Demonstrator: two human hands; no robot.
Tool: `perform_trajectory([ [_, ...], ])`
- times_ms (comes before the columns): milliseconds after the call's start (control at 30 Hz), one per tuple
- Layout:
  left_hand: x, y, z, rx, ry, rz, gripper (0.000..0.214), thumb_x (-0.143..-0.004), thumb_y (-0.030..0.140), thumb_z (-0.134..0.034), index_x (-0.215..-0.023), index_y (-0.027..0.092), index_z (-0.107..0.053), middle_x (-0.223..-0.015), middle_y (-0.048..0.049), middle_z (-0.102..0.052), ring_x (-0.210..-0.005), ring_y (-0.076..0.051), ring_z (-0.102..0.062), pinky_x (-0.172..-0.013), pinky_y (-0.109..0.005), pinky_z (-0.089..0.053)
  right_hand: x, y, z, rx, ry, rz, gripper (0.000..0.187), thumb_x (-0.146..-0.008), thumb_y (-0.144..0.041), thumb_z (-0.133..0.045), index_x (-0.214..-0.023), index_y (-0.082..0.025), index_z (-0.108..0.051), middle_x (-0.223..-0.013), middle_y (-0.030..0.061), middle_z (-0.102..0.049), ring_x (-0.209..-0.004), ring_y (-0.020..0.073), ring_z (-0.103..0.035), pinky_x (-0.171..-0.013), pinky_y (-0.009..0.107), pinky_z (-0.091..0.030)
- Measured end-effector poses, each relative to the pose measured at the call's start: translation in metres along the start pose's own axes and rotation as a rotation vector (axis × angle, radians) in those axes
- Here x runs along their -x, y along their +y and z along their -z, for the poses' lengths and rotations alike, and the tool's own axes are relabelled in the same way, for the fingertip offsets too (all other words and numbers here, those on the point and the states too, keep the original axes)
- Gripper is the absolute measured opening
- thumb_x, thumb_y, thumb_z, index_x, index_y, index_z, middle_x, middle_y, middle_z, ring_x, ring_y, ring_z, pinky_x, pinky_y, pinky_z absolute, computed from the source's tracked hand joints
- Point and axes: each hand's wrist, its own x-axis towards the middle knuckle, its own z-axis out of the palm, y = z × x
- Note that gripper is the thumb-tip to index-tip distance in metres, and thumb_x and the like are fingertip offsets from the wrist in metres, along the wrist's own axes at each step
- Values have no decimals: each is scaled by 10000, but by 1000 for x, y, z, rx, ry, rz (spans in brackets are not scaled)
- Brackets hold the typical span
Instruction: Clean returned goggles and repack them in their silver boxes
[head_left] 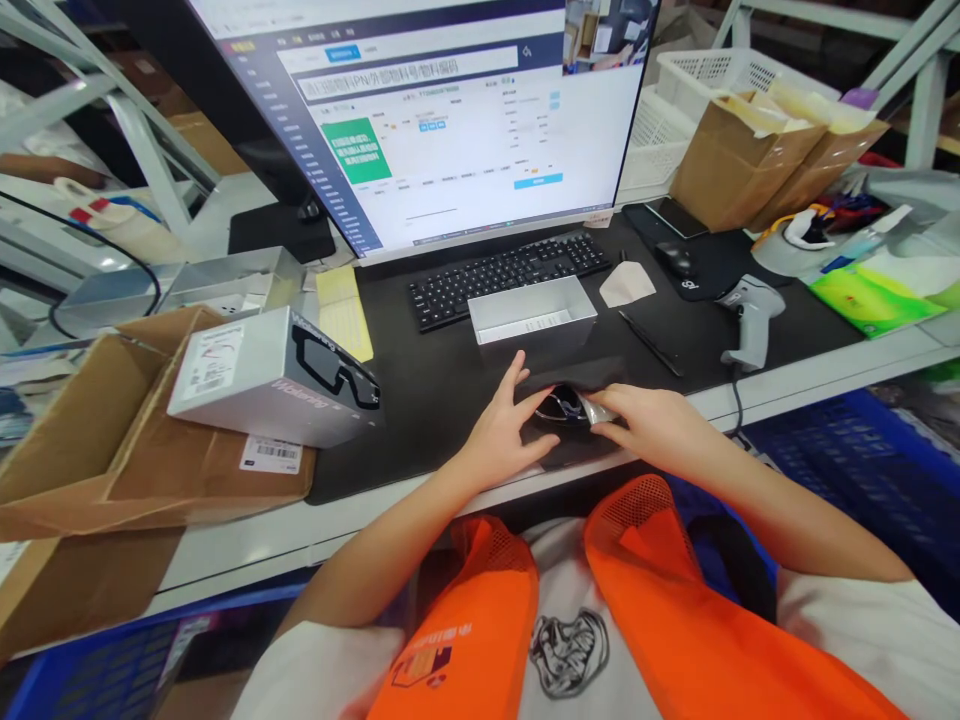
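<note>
Both my hands meet over a dark pair of glasses [564,405] lying on the black desk mat [435,400] at the table's front edge. My left hand [510,425] rests beside the glasses with its fingers stretched out, touching their left side. My right hand [649,425] pinches the right end of the glasses, where a small silvery part shows. A dark cloth or pouch [574,372] lies just behind them. An empty silver box tray [532,312] stands behind that, in front of the keyboard [510,272].
A silver glasses box [274,378] lies on an open cardboard carton [112,440] at the left. A large monitor [450,110] fills the back. A barcode scanner [750,315], mouse [675,258], brown paper bags [757,155] and white baskets [705,85] stand at the right.
</note>
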Motion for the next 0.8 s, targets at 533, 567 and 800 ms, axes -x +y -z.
perform_trajectory([
  [533, -2, -3, -1, 40, 108, -64, 399, -873, 249, -730, -1259, 171, -670, -1681, -213, -242, -1448, -343, -478, -1156, -544, -476, 13, 26, 12, -191, 553, 319, 198, -983, -142, -596, -1137, -212, -698, -1127, 67, -779, -991, 194, -753, -796, 325, -571],
  [567, -3, -2, -1, 17, 106, -72, 346, -889, 242, -708, -1229, 180, -689, -1685, -198, -239, -1461, -343, -461, -1164, -553, -465, 18, 29, 12, -230, 626, 255, 212, -982, -146, -591, -1145, -226, -702, -1123, 67, -778, -1002, 202, -751, -827, 342, -584],
  [800, -5, 1, 1, -172, 107, -139, 194, -960, 187, -581, -1015, 182, -766, -1689, -127, -272, -1514, -347, -368, -1194, -587, -421, 38, 43, 8, -299, 765, -29, 189, -994, -260, -592, -1096, -248, -751, -1072, 68, -784, -987, 237, -753, -873, 397, -620],
])
